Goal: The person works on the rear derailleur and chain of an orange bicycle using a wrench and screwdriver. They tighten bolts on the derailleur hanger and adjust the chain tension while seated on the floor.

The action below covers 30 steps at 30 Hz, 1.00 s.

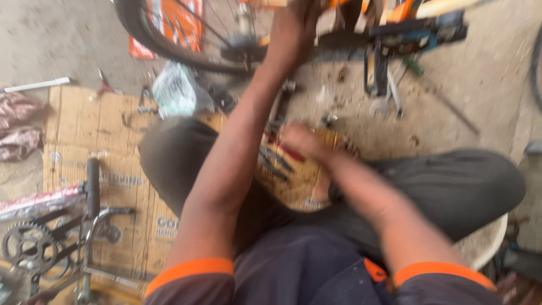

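My left hand (293, 28) reaches up to the bicycle wheel (169, 45) at the top of the view, near its hub (240, 48); blur hides whether the fingers grip anything. My right hand (302, 138) is low, over several small tools (276, 158) that lie on flattened cardboard (84, 135) between my knees. The hand is smeared by motion, so I cannot make out whether it holds one of them. My dark trousers and orange-cuffed sleeves fill the lower middle.
A bicycle frame part with a chainring (25, 248) and a black grip (93, 186) lies at lower left. A crumpled plastic bag (175, 90) and red-handled pliers (104, 85) rest on the cardboard. An orange and blue frame section (412, 28) stands at top right above a wrench (384, 104).
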### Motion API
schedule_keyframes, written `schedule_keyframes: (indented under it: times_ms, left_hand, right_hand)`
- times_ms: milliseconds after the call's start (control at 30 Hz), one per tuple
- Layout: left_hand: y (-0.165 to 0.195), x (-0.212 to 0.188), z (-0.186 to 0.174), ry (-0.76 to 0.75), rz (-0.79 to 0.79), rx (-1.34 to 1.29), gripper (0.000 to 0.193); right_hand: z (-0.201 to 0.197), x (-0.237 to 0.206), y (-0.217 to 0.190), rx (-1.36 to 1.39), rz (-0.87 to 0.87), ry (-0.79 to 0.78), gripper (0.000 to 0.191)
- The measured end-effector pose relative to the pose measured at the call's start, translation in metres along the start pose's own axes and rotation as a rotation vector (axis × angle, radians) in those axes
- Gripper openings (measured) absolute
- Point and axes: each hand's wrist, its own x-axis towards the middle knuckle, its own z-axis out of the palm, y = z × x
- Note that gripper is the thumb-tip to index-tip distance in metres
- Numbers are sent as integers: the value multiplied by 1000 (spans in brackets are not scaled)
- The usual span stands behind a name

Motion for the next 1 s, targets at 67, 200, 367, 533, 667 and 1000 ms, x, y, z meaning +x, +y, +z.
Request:
schedule_keyframes:
  times_ms: [67,200,367,533,667,1000]
  left_hand:
    - [12,9,-13,-11,-123,-105,16]
    - [38,20,-37,-57,-231,-45,17]
    - [76,39,-87,-302,-250,280,30]
    - [141,58,-170,-760,-531,323,44]
    - [178,57,-207,-774,-486,136,57]
    - [163,141,-294,-488,71,581,24]
  right_hand:
    - [9,9,-31,111,99,-2,21]
    - [0,12,-49,207,262,-84,23]
    - [-77,0,-33,491,181,-272,26]
    - [-209,-51,-28,793,58,-7,27]
    - [-288,-92,-22,1532,-389,440,29]
    - [-352,-100,42,1604,-253,1180,12]
